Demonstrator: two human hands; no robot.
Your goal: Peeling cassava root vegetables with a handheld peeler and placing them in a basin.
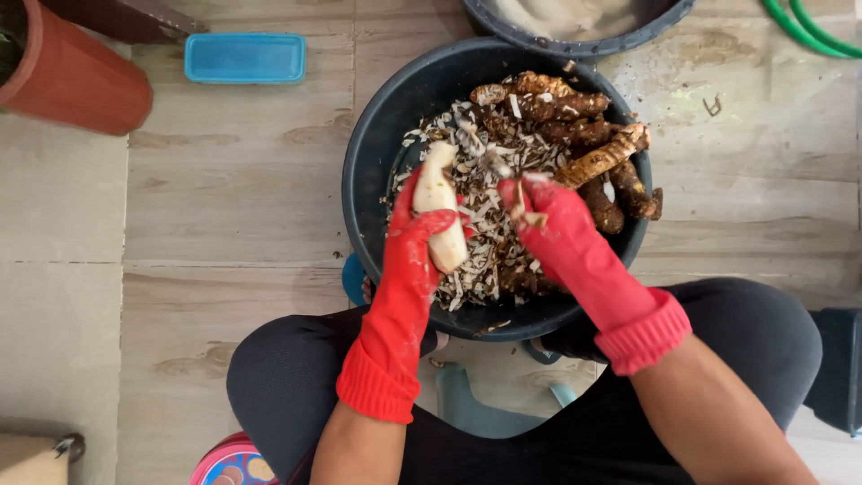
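Note:
Both my hands wear red rubber gloves over a dark round basin [364, 171]. My left hand [415, 235] grips a pale, mostly peeled root [440, 199] held upright above the basin. My right hand [549, 218] is closed around a small peeling tool whose blurred blade [476, 148] points toward the root's top. Several unpeeled brown roots [575, 121] lie piled at the basin's far right side. A heap of brown and white peelings [480, 251] covers the basin's bottom beneath my hands.
A second dark basin [575, 40] sits at the top edge. A blue rectangular lid [245, 57] and a terracotta pot [72, 76] lie top left on the tiled floor. A green hose [804, 27] runs top right. My knees flank the basin.

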